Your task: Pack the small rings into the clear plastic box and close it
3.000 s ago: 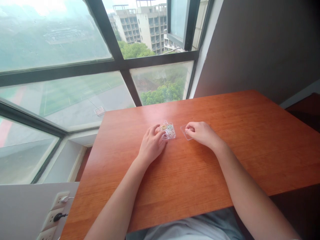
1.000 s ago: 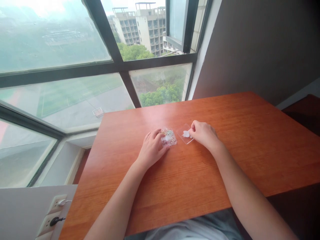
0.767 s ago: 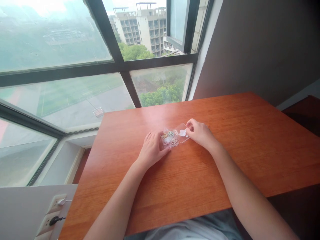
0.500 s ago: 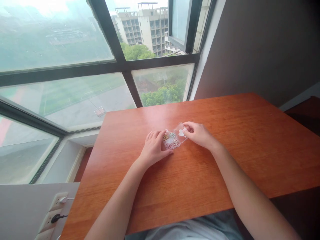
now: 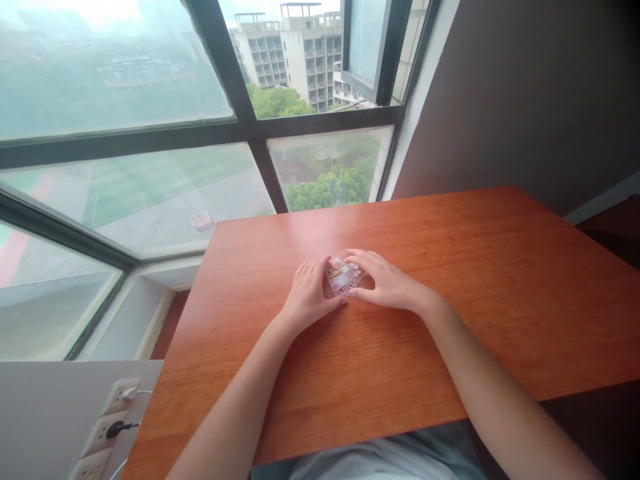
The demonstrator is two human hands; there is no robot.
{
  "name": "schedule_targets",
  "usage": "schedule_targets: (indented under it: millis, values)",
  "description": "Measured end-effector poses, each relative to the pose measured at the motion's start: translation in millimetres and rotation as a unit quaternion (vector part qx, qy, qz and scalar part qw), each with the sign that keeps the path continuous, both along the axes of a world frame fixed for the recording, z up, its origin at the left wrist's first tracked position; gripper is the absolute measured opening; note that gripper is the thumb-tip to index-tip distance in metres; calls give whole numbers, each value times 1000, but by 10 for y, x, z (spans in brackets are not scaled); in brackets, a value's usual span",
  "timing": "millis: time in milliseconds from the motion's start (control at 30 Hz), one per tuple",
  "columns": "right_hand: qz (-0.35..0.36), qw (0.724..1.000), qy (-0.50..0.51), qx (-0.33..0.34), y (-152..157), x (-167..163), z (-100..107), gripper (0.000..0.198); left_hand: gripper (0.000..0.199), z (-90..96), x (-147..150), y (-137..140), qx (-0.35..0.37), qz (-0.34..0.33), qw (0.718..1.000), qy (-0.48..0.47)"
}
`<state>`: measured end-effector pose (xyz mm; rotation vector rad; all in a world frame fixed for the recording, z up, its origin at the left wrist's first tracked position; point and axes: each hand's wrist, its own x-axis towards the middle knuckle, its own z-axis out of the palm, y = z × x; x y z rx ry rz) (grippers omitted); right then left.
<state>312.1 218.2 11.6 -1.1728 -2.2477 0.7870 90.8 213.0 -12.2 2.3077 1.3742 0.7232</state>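
Fingers (image 5: 364, 257) grip a clear box (image 5: 342, 279) showing pink and gold loops (image 5: 340, 289).

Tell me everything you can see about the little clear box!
The small clear box looks like plastic and roughly square. Curled bands show inside: golden ones at the far left and pinkish ones nearer, with a white patch in between. It lies on the reddish-brown table. The left hand grips its left side and the right hand its right side, hiding parts. Whether it's fully shut is too small to tell.
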Motion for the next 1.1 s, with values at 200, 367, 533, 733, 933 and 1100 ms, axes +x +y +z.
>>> schedule_targets:
  millis: [200,367,533,733,933,1100]
  values:
    - [1,1000,-12,-17,11,39,-4,46,85,-4,-14,10,1,-10,1000,-8]
    - [-5,1000,-17,-12,2,37,44,51,87,2,-8,3,3,-8,1000,4]
    - [1,1000,-19,2,0,-6,68,45,87,16,6,-4,-7,-5,1000,9]
    - [-2,1000,-23,12,6,1,38,45,84,49,-20,7,-10,-29,999,13]
    - [13,1000,-7,28,28,-8,-13,45,83,63,-59,20,-20,-39,999,11]
    - [14,999,-8,38,28,-23,-44,57,83,52,-68,20,-23,-41,999,5]
